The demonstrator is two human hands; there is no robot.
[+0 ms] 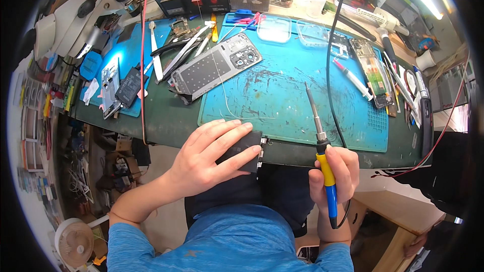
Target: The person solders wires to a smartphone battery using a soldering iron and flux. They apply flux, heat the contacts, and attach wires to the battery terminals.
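Note:
My left hand (209,153) lies over a flat black phone battery (245,146) at the near table edge, its fingers spread across the top and gripping it. Small metal tabs (261,152) stick out along the battery's right side. In my right hand (337,174) is a soldering iron (329,181) with a yellow and blue handle. Its bare tip points away from me, above the blue work mat (282,95), apart from the battery. A thin pale wire (225,102) runs over the mat just beyond my left fingers.
An opened phone (217,66) lies behind my left hand, beside tweezers and pliers (184,53). Two clear plastic boxes (274,27) stand at the back. A syringe (353,80) and another phone (372,70) lie right. The iron's black cable (330,70) crosses the mat. Another person's hand (416,246) shows at lower right.

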